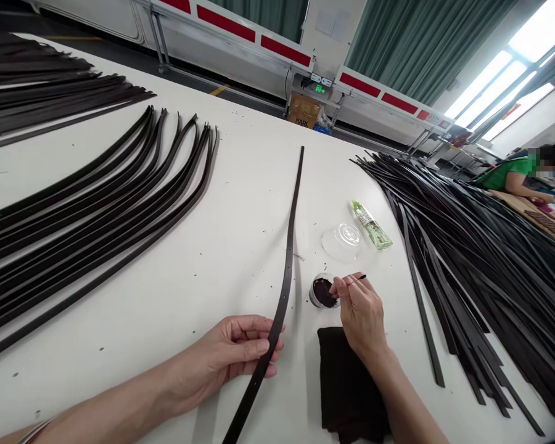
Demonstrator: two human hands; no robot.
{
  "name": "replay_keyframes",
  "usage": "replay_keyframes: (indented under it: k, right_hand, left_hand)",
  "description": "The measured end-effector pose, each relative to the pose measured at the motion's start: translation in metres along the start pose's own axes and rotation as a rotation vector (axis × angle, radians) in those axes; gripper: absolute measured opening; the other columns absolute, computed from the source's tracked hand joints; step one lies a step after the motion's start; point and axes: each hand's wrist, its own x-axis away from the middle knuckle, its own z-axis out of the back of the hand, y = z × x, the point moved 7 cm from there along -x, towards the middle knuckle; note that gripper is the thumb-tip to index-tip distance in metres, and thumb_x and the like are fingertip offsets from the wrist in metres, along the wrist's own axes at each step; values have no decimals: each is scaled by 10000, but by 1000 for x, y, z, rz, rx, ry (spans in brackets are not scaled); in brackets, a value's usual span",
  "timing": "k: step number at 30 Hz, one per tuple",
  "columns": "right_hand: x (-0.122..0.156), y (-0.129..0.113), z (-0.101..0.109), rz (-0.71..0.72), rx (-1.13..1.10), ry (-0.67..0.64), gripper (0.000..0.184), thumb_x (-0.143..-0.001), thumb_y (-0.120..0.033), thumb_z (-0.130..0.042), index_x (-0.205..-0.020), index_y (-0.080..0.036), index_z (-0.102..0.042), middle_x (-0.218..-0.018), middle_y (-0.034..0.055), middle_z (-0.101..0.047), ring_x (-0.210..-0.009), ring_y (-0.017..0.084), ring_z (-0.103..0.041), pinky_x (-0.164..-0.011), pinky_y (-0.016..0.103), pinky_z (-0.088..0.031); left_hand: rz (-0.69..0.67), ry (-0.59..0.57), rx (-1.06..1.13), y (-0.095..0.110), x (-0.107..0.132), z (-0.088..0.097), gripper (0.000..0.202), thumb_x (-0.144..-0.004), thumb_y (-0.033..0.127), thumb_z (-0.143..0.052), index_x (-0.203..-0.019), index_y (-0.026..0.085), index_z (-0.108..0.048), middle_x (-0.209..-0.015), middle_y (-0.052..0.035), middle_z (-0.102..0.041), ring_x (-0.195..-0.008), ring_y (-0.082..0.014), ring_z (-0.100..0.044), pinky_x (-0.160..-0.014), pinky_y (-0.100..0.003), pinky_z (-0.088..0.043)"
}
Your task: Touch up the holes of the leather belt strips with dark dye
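My left hand [245, 348] pinches a long dark strap [287, 271] between thumb and fingers. Small holes run along the strap, and its far end rises up and away from me. In my right hand [363, 314] is a thin stick with a dark tip, like a cotton swab [351, 281]; its lower end points into a small clear cup [312, 294] of dark paste or liquid. Below that hand lies a folded black cloth [346, 382], partly covered by my forearm. Behind the cup are a clear plastic lid [340, 243] and a green tube [372, 225].
Rows of dark straps [120, 197] lie on the white table [240, 185] at left, with more strips [65, 98] behind. A large heap of black strips [448, 246] covers the right side. Beyond it, a person in green [499, 176] sits at another table.
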Motion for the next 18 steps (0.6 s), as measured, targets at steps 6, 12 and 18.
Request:
replay_keyframes:
  k: [6,12,18]
  right_hand:
    - [0,-1,-3,-5,-15,-23,310,-994,-241,-435,-712,-193,-555,-653,4,-594,-697,145,-516,-650,287,-432]
    - [1,2,-3,-44,-35,-28,314,-993,-271,-439,-717,-196,-569,-649,4,-597,-706,152,-524,-676,299,-435]
    - [2,6,15,-278,-216,59,385,-998,-368,-405,-723,-191,-609,-710,22,-635,-720,153,-571,-695,302,-455]
  left_hand:
    - [-5,16,8,-1,0,2,192,-784,191,-768,-972,172,-728,-939,-64,-692,-794,-162,-632,-807,-346,-571]
    - [-8,8,5,-2,0,2,190,-793,190,-764,-977,169,-722,-928,-62,-699,-809,-156,-633,-821,-351,-566]
    - [-30,-6,21,-2,0,2,198,-787,180,-769,-977,162,-716,-935,-65,-703,-823,-160,-636,-819,-356,-568]
